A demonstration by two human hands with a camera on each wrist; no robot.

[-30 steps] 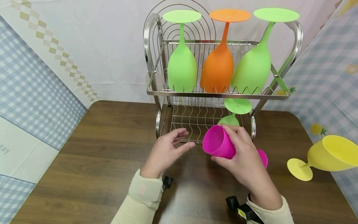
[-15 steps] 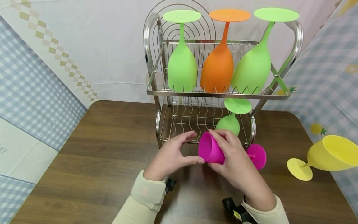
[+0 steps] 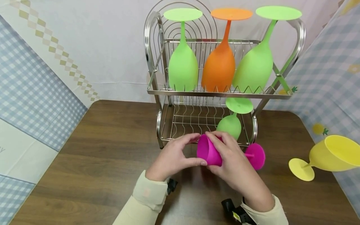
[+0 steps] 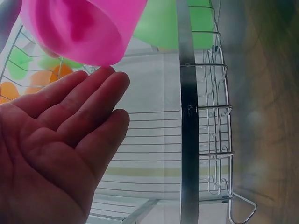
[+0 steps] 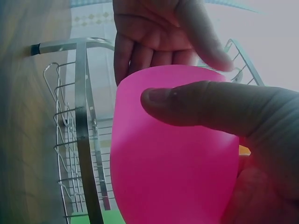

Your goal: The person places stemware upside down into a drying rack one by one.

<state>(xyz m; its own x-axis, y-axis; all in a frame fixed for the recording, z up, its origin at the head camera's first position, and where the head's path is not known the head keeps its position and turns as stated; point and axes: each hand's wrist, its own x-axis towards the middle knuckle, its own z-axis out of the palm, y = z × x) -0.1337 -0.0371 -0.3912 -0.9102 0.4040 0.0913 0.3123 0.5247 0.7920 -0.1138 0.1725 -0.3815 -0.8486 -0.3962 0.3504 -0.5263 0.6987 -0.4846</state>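
Note:
A magenta plastic goblet (image 3: pixel 215 156) lies tilted sideways above the table, its mouth facing left and its foot (image 3: pixel 256 156) showing past the right hand. My right hand (image 3: pixel 234 165) grips the bowl, with the thumb across its side in the right wrist view. My left hand (image 3: pixel 172 157) is at the mouth end, fingers fairly straight and thumb apart. Its fingertips meet the goblet's rim (image 4: pixel 100 58) in the left wrist view. Just behind both hands, a small green goblet (image 3: pixel 229 125) leans upside down on the lower tier of the metal dish rack (image 3: pixel 219 94).
Upside down on the rack's upper tier stand a green goblet (image 3: pixel 183 67), an orange goblet (image 3: pixel 218 68) and another green goblet (image 3: pixel 254 68). A yellow goblet (image 3: pixel 323 154) lies on its side at the table's right edge. Patterned cloth (image 3: pixel 112 47) hangs behind the wooden table (image 3: pixel 112 140).
My right hand has brought the magenta goblet left and slightly down, uncovering its foot and the small green goblet. My left hand has come right, up to the goblet's rim.

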